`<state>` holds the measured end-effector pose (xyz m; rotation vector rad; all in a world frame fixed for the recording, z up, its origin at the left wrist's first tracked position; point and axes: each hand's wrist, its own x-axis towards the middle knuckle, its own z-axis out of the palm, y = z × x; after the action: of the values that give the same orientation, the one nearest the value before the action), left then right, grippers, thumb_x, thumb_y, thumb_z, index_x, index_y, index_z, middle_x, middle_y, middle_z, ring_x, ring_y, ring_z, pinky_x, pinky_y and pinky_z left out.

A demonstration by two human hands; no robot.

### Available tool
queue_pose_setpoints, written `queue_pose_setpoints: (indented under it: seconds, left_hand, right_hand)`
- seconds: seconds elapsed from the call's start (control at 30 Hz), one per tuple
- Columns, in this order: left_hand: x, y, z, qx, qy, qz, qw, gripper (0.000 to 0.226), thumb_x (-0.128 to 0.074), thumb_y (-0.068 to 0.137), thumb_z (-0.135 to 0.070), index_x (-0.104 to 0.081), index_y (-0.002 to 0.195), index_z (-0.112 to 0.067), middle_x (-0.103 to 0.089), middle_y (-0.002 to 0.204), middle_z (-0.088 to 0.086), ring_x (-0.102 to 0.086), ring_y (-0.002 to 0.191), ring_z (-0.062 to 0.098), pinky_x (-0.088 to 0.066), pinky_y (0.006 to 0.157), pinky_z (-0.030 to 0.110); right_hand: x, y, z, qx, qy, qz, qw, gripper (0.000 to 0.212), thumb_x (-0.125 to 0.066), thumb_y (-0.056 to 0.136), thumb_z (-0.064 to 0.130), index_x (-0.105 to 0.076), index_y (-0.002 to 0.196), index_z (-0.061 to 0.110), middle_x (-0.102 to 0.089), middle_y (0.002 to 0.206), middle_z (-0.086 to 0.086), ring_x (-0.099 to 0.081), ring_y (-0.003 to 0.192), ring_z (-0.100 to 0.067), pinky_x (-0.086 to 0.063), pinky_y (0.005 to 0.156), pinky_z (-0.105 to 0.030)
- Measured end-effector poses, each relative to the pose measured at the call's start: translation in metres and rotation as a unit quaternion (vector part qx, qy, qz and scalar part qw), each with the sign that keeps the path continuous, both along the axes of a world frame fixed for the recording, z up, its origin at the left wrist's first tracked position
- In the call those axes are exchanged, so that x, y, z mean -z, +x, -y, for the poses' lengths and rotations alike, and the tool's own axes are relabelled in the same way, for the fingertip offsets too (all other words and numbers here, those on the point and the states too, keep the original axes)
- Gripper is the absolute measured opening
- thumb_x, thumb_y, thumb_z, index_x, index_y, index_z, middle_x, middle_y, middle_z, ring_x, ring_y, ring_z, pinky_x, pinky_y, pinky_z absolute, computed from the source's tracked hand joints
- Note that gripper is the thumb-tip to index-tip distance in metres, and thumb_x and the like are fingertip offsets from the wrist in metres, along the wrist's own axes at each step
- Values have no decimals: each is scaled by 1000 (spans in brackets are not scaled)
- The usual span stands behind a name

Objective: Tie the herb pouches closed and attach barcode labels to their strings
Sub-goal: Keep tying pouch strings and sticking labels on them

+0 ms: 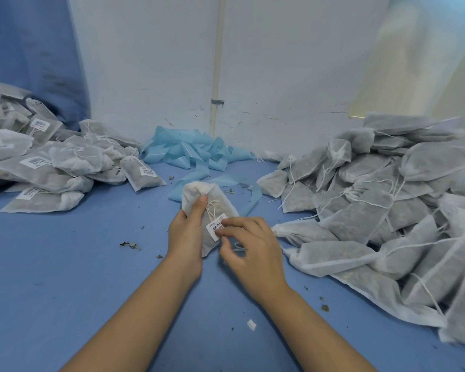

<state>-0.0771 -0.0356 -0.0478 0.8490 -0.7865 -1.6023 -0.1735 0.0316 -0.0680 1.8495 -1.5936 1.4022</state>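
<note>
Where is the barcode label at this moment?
In the head view, the barcode label sits near the centre, on the front of the pouch gripped by the left hand, with the right hand fingertips pinching its lower right edge.

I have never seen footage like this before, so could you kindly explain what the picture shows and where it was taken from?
No machine here: a person works with bare hands, filmed by one camera on their head looking down. The left hand grips a white herb pouch above the blue table. The right hand pinches a barcode label at the pouch's knotted string. A pile of labelled pouches lies at left and a pile of unlabelled pouches at right. Blue backing strips sit by the wall.
</note>
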Motion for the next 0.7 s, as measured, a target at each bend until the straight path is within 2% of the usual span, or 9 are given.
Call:
queue_pose_setpoints:
  seconds: [0.1,0.17,0.27,0.37,0.43,0.5,0.63,0.7]
  left_hand:
    - [2,0,0,1,-1,8,1000,24,-65,88,-33,-66,102,-13,-71,102,13,-66,87,27,-51,89,44]
    - [3,-2,-1,13,-3,12,1000,24,-66,88,-31,-67,102,-12,-71,101,13,-67,87,27,-53,88,44]
    - [1,-4,-2,52,-15,21,998,17,-65,87,-26,-68,97,-13,-73,96,12,-69,78,25,-56,77,38]
    - [0,-3,-3,103,-31,6,994,23,-59,87,-16,-65,108,-9,-71,100,14,-68,85,29,-55,75,38]
    - [-1,-3,-3,107,-55,-5,993,24,-57,84,-4,-62,108,-8,-69,97,15,-67,85,29,-55,76,40]
    - [-1,-3,-5,117,-82,-2,990,30,-59,82,4,-60,109,-8,-70,97,13,-68,86,28,-56,74,39]
    - [6,-4,-8,173,-93,51,979,32,-68,83,-6,-61,114,-8,-72,104,8,-70,95,23,-57,81,35]
    - [10,-4,-9,190,-80,75,976,26,-68,85,-12,-64,111,-8,-74,100,5,-71,91,19,-58,72,27]
  right_hand:
    - [1,0,1,-10,19,5,1000,13,-72,78,10,-75,89,16,-69,96,7,-61,91,-18,-50,79,-34]
    - [0,-1,1,-21,51,72,996,17,-71,82,13,-72,97,19,-66,97,10,-56,94,-13,-44,82,-23]
    - [-1,-5,2,-17,80,211,974,36,-72,81,21,-60,114,27,-54,110,19,-51,103,-1,-40,83,-13]
    - [-3,-11,4,-54,161,358,918,46,-72,82,24,-51,123,32,-54,114,21,-55,102,4,-44,83,-10]
    - [-4,-14,5,-109,199,443,867,37,-71,84,17,-58,117,24,-66,107,9,-64,96,-5,-49,77,-14]
    - [-6,-16,5,-142,179,504,833,30,-72,83,12,-63,110,18,-71,101,-1,-68,90,-12,-51,70,-16]
    - [-8,-20,4,-159,137,568,796,24,-73,82,14,-66,105,15,-73,98,-6,-69,83,-14,-51,65,-19]
    - [-7,-20,5,-167,128,594,776,21,-71,83,13,-66,103,12,-74,95,-7,-69,81,-16,-52,65,-22]
